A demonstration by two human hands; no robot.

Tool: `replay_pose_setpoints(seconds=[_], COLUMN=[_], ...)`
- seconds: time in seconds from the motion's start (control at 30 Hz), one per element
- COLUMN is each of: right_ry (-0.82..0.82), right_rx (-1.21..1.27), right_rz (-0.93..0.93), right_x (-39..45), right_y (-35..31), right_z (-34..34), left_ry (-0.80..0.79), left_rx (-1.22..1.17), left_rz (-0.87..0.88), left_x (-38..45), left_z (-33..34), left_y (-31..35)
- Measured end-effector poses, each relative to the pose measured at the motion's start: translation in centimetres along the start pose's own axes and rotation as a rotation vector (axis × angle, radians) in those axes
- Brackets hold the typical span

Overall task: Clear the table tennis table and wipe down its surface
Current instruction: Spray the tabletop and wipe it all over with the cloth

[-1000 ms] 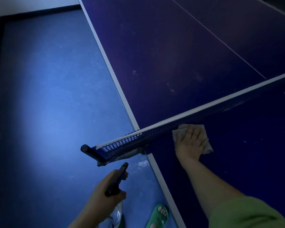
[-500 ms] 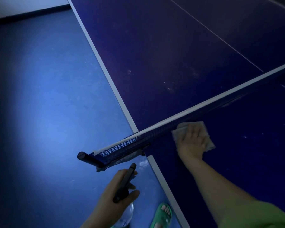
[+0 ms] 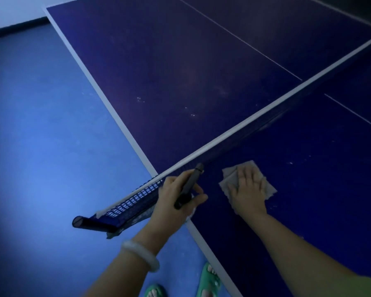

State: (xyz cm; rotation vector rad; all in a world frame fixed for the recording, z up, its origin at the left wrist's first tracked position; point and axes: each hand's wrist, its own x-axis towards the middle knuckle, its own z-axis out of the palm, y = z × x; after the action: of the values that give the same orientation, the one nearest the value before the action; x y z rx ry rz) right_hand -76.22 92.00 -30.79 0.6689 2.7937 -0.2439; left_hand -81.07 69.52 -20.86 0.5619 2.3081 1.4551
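Dark blue table tennis table (image 3: 180, 71), net (image 3: 255, 123) stretched across it, right hand (image 3: 247, 190) flat with straight fingers pressing pale cloth (image 3: 268, 186) near table's left edge just beside net, left hand (image 3: 176, 200) gripping dark pen-like stick (image 3: 190, 185) at net's left end

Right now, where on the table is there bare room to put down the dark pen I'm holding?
The near half is bare right of the cloth under your right hand, between the net and the centre line. The far half beyond the net is bare too. It is crowded at the net post, where your left hand grips the pen.
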Motion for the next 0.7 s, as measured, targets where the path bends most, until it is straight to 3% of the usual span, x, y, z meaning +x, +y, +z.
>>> replay_pose_setpoints(seconds=[0.1, 0.27, 0.47, 0.7], right_ry=[0.008, -0.025, 0.13, 0.123], right_rx=[-0.062, 0.132, 0.165, 0.018], right_rz=[-0.244, -0.372, -0.129, 0.034], right_x=[-3.5, -6.4, -5.7, -6.9], right_y=[0.4, 3.2, 1.0, -1.6], right_z=[2.0, 2.4, 1.5, 3.3], left_ry=[0.004, -0.021, -0.088, -0.083], left_rx=[-0.077, -0.171, -0.171, -0.028], left_rz=[0.015, -0.055, -0.09, -0.201], left_x=[2.5, 3.7, 3.4, 1.8], left_z=[1.3, 3.2, 3.1, 3.0], left_y=[-0.2, -1.9, -3.1, -3.4])
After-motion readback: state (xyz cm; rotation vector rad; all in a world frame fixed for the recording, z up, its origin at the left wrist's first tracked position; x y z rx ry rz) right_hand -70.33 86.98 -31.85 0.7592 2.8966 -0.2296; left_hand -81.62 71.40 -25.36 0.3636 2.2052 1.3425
